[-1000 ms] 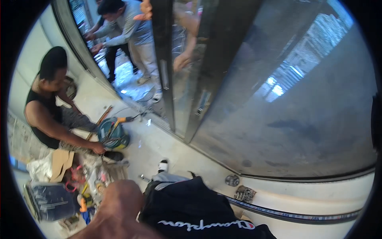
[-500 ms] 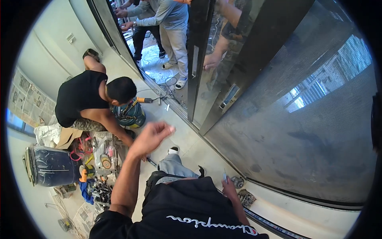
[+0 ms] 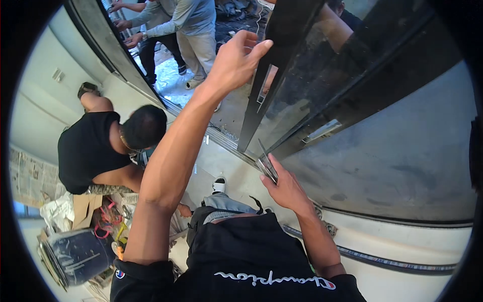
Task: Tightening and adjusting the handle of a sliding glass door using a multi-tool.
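Observation:
My left hand [image 3: 235,63] is raised at the dark edge frame [image 3: 250,118] of a glass sliding door. Its thumb reaches toward the frame and its fingers are loosely bent and apart, with nothing in them; whether it touches the frame I cannot tell. A recessed silver handle [image 3: 267,84] sits in that frame, just below the hand. Lower down, my right hand [image 3: 288,189] is closed round a slim silver tool with a thin blade [image 3: 267,168], its tip pointing up and left. Beside it stands a second dark-framed panel [image 3: 382,151] with a silver handle plate [image 3: 322,130].
A co-worker in a black sleeveless top [image 3: 90,143] crouches at left. A dark blue bucket [image 3: 78,256], cardboard [image 3: 85,209] and mixed tools lie near them. Beyond the floor track [image 3: 221,138], people stand outside [image 3: 188,38]. A dark strip [image 3: 397,264] lies along the floor at lower right.
My left hand has moved up and right to the door frame, its fingers loosening. The right hand has risen with the silver tool toward the door panels. The view has shifted.

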A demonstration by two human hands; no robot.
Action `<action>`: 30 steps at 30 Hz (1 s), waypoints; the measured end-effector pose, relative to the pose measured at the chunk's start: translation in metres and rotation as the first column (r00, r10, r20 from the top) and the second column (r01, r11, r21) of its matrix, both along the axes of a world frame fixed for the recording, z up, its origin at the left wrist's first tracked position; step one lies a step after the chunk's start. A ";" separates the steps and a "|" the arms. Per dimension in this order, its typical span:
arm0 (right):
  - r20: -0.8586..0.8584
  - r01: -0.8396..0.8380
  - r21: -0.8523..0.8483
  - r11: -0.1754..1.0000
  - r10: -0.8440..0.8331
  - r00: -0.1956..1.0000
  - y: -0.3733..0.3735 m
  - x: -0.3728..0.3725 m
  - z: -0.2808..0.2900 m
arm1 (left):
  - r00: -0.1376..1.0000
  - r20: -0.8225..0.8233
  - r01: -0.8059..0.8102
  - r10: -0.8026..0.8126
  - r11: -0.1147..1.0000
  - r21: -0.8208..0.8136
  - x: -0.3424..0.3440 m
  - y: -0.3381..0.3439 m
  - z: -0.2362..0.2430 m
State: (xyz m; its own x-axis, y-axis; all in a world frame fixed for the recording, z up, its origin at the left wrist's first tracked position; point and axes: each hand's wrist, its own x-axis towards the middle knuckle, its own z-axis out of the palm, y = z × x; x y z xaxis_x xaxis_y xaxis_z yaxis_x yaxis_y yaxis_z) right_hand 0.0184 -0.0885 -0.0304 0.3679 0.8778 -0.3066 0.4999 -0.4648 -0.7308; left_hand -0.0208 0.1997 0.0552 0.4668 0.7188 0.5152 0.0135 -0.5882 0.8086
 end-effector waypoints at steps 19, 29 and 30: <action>0.190 0.240 -0.058 0.969 -0.225 0.956 0.131 -0.024 0.032 | 0.952 -0.047 0.305 -0.302 0.938 0.163 0.030 0.052 -0.027; 0.197 0.289 0.020 0.957 -0.287 0.937 0.126 -0.019 0.012 | 0.963 0.010 0.262 -0.271 0.939 0.225 0.031 0.054 -0.033; 0.196 0.283 0.021 0.959 -0.282 0.939 0.125 -0.019 0.012 | 0.964 0.004 0.257 -0.265 0.940 0.226 0.032 0.054 -0.035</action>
